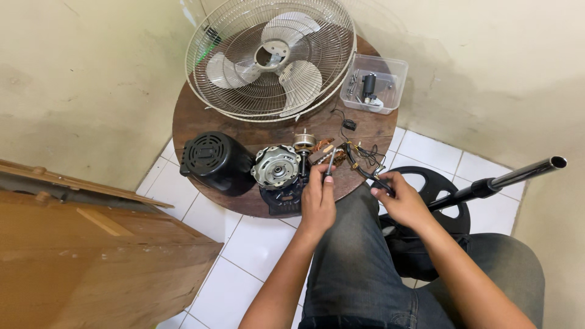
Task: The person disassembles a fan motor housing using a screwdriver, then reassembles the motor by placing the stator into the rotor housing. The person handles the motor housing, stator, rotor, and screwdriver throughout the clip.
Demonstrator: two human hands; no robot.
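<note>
We're seeing the left hand (318, 204) clenching around a slim metal-shafted tool (329, 164), tip down at the copper-wound stator (328, 152) at the near edge of the round wooden table (195, 122). The right hand (402, 200) is pinching the black wire bundle (365, 161) just beside it. The silver ribbed motor housing (275, 166) is sitting left of the tool.
</note>
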